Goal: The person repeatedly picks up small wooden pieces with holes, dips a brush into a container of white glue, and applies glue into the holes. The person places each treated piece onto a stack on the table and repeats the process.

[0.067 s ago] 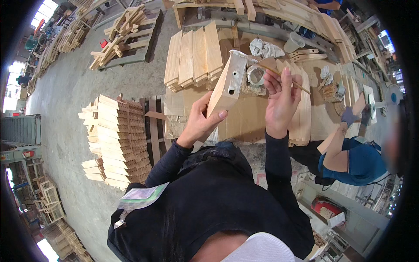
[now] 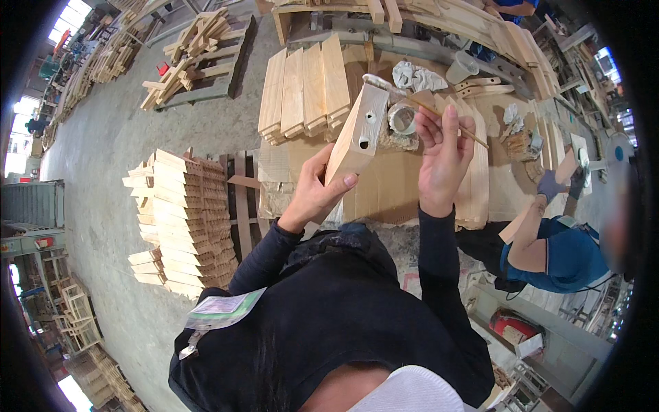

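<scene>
Fingers [image 2: 341, 184] of the left hand [image 2: 311, 196] grip a wooden block [image 2: 352, 141]; the right hand [image 2: 441, 165] pinches a brush [image 2: 425, 108] at the block's far edge, cardboard [image 2: 388, 189] between.

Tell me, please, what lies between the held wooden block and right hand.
The head view shows a round container and part of the brush, over cardboard.

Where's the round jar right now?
In the head view's upper half, right of centre, the round jar sits between the held wooden piece and the right hand, below the crumpled white cloth.
</scene>
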Motion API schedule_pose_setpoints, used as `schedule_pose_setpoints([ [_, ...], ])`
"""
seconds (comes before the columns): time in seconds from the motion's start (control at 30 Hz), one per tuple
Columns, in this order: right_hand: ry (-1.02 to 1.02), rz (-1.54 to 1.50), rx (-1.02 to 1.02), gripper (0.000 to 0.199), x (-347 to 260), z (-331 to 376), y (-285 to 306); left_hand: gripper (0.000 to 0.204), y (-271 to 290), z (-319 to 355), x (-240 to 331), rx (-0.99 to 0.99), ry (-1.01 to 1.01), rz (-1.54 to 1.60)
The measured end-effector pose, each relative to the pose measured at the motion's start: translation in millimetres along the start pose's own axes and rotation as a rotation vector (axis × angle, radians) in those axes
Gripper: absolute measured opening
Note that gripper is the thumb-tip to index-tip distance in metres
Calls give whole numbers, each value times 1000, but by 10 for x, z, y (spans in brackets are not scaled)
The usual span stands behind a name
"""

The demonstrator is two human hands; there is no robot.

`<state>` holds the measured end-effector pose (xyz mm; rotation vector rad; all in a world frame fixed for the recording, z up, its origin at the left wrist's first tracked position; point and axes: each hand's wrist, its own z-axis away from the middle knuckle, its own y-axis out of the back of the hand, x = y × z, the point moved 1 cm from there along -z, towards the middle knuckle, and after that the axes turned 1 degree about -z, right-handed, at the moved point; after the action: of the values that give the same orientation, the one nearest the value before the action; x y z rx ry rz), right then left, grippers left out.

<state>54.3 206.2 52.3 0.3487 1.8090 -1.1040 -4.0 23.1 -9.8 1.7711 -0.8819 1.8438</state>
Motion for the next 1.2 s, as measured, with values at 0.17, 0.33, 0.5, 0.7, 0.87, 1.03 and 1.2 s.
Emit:
schedule_pose_setpoints([
  [0.17, 108, 57, -155, 14, -246, -111, 34, 52, 29, -12, -20, 6, 12, 36],
  [0.33, 345, 382, -475, 14, -708, -49, -107, 57, 35, -128, -42, 94, -8, 22],
  [0.5, 388, 701, -716, 9, -786, -37, -384, 56, 20, -137, -8, 103, -21, 38],
  [0.7, 469, 1005, -831, 9, -842, -75, -637, 55, -28, -153, 12, 135, -3, 40],
  [0.87, 465, 894, -734, 14, -838, -118, -718, 53, -6, -163, 0, 162, -23, 74],
  [1.03, 571, 897, -784, 15, -852, -79, -751, 52, 27, -162, 7, 181, -46, 79],
  [1.2, 531, 823, -785, 13, -821, -167, -765, 51, 36, -178, 9, 176, -59, 89],
])
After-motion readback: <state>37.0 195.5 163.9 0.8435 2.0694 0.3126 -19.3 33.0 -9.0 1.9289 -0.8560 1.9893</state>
